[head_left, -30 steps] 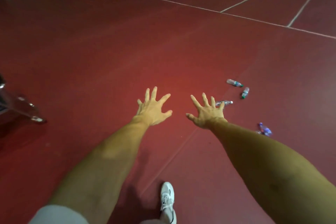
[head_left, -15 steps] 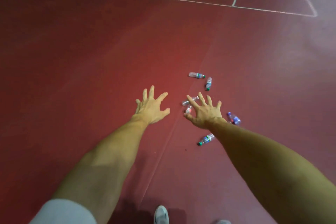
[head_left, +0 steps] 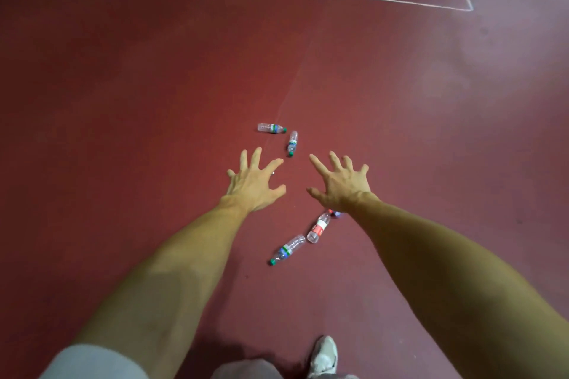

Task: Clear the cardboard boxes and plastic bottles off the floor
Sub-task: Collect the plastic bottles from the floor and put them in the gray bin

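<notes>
Four clear plastic bottles lie on their sides mid-frame. The top bottle point(head_left: 271, 128) points its green cap right. The second bottle point(head_left: 292, 143), just right of it, points its green cap down. Lower in the frame, the red-label bottle point(head_left: 319, 226) and the blue-label bottle point(head_left: 288, 249) lie diagonally, bases close together.

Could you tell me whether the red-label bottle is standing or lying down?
Lying down: the bottle rests on its side on the floor.

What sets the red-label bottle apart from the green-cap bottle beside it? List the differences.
The red-label bottle wears a red-and-white band; the green-cap bottle wears a blue-green one. The red-label bottle's cap points away from the person, the green-cap bottle's toward them. Both are clear plastic and lie on their sides on the red floor.
</notes>
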